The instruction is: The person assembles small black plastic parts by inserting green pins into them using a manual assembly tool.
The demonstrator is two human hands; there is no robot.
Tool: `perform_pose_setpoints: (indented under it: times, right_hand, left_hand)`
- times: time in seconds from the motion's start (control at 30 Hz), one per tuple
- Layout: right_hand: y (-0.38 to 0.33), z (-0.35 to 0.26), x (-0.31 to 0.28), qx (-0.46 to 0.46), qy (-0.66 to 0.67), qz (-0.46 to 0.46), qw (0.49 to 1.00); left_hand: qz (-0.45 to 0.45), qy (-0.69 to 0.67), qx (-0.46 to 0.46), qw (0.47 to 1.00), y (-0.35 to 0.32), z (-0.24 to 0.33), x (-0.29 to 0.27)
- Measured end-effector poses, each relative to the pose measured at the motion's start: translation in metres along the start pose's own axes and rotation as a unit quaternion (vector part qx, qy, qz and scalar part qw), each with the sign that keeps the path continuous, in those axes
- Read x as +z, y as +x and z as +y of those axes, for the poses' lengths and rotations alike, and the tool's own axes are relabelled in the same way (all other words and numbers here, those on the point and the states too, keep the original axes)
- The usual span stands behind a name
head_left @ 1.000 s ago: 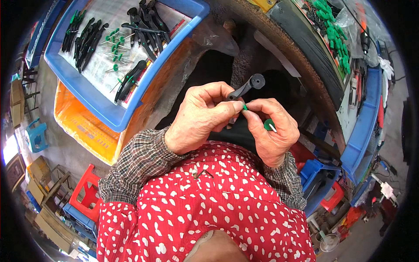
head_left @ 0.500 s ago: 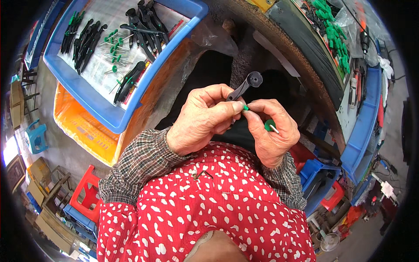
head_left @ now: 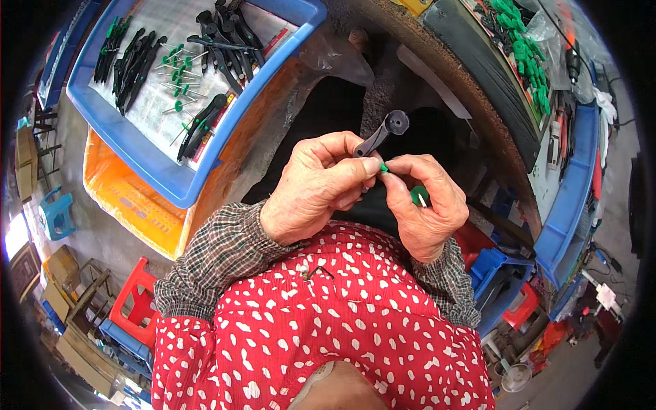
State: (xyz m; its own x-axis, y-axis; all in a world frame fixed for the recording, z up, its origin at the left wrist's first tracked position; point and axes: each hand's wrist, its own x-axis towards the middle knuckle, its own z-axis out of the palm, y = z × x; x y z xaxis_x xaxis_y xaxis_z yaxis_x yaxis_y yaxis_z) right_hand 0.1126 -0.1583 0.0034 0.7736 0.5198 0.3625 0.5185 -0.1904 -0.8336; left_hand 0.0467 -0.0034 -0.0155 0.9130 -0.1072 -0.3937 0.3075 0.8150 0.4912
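My left hand [head_left: 318,181] is closed on a black plastic lever-shaped part [head_left: 372,141]; its round cupped end sticks up beyond my fingers. With thumb and forefinger my right hand [head_left: 430,201] pinches a tiny green piece [head_left: 385,167], right against my left thumb tip and the black part. In the palm of that same hand sits a green round-headed piece with a pale metal pin [head_left: 419,197]. Both hands meet in front of my red, white-spotted apron [head_left: 328,301]. My fingers hide the lower end of the black part.
At the upper left a blue tray [head_left: 130,167] holds black parts [head_left: 140,68] and green-headed pins [head_left: 181,78], above an orange crate [head_left: 133,205]. On the right are a dark-edged workbench [head_left: 478,75] with green pieces [head_left: 526,55] and a blue bin [head_left: 567,198]. A red stool [head_left: 139,304] stands lower left.
The round end of the black part has tipped very slightly to the left. The green-headed pin has shifted a little in my right palm. Both grips stay the same.
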Motion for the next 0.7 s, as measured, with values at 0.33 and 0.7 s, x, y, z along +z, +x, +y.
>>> perform_pose_setpoints:
  times: [0.33,0.7]
  right_hand:
    - [-0.003,0.005,0.000,0.058,0.039,-0.024,0.997]
    - [0.001,0.005,0.004,0.029,0.027,-0.038,0.998]
  left_hand:
    - [0.021,0.027,-0.002,0.999,-0.002,0.001,-0.001]
    - [0.025,0.028,-0.009,0.999,-0.003,0.001,-0.010]
